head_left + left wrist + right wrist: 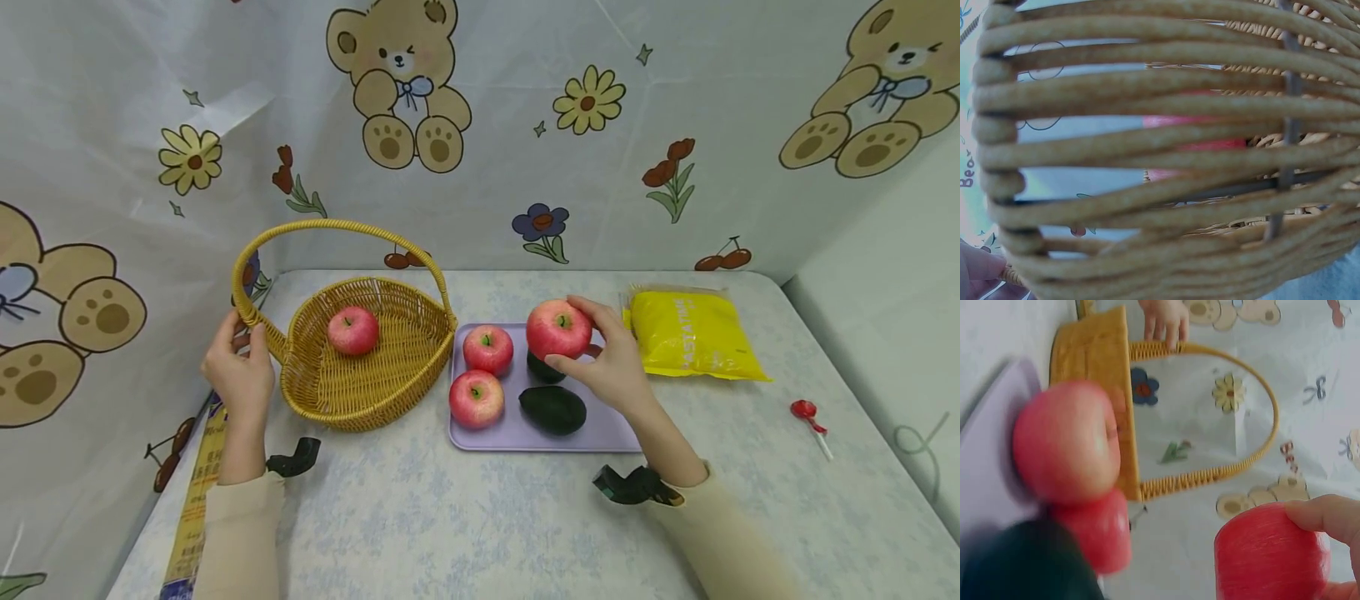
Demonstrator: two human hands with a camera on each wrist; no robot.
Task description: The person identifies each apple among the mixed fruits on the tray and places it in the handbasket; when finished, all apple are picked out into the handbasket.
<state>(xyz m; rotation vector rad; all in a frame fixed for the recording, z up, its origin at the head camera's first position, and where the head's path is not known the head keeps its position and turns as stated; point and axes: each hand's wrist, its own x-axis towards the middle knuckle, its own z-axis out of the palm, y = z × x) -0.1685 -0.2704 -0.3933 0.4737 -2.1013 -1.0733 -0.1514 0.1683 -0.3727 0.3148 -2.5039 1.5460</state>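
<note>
My left hand [242,367] grips the handle of a yellow wicker basket [390,400] at its left side. One red apple [353,331] lies inside the basket. With thumb and fingers, my right hand [611,358] holds another red apple [558,329] above a lilac tray [510,442]. Two more apples stand on the tray's left part, a rear apple [488,349] and a front apple [477,399]. Beside them lies a dark green avocado [553,410], and a second avocado [545,369] is partly hidden below the held apple. Wicker strands [1147,150] fill the left wrist view.
Right of the tray lies a yellow packet [693,333] with white lettering. Farther right is a red lollipop [806,412]. A printed yellow strip [197,508] runs along the table's left edge. Behind the table hangs a bear-patterned cloth [480,208].
</note>
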